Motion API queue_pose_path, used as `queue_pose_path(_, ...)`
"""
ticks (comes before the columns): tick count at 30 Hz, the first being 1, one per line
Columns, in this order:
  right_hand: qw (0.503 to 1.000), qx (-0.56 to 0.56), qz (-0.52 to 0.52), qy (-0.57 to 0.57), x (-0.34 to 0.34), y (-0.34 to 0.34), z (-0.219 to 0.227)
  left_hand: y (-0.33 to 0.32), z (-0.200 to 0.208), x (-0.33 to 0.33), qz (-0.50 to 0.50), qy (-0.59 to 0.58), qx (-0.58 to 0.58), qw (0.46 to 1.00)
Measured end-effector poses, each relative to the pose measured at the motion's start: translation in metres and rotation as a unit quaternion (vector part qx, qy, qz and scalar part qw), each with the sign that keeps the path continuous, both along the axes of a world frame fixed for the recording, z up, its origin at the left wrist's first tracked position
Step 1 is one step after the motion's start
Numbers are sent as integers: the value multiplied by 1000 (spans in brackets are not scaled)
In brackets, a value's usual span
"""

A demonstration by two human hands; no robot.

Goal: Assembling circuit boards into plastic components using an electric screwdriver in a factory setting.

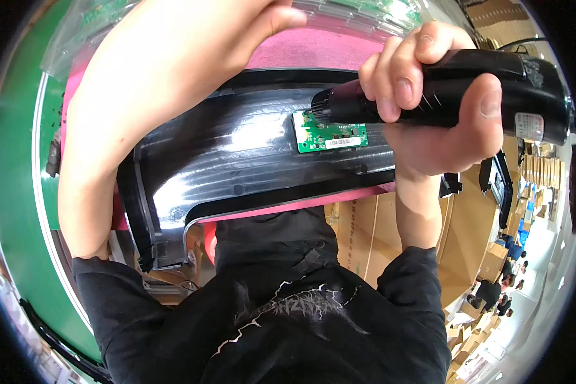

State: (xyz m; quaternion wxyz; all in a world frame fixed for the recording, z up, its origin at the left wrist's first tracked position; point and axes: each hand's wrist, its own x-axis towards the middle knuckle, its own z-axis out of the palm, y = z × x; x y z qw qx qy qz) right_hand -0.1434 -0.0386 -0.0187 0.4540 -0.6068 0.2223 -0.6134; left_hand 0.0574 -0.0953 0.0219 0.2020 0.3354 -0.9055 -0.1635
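Observation:
My right hand [445, 146] is wrapped round a black electric screwdriver [515, 89], which lies nearly level and points left. The tool's tip end is over the upper edge of a green circuit board [320, 136] with a white connector and a white label. Under the board is a large curved, glossy black plastic panel [224, 150]. My left hand [269, 19] reaches across the panel to the top edge of the view. Its thumb shows, stretched to the right, but the other fingers are out of sight, so what they touch cannot be told.
The panel rests on a pink-red mat [313, 48] on a green table [22, 185]. Clear plastic trays or packaging [365, 16] lie beyond it. Cardboard [358, 237] stands near my right side. Other people and stacked boxes appear far right.

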Motion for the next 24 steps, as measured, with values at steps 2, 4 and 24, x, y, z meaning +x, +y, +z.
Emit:
queue_pose_path(2, 1000, 9, 19, -1, 2, -5, -3, -5, -5, 2, -39, -22, -6, 999)
queue_pose_path(4, 997, 16, 74, 10, 3, -12, -4, -9, -4, 3, -39, -70, 28, 996)
queue_pose_path(24, 983, -92, -56, -151, -13, 52, 44, -7, -40, -10, -255, 116, 74, 957)
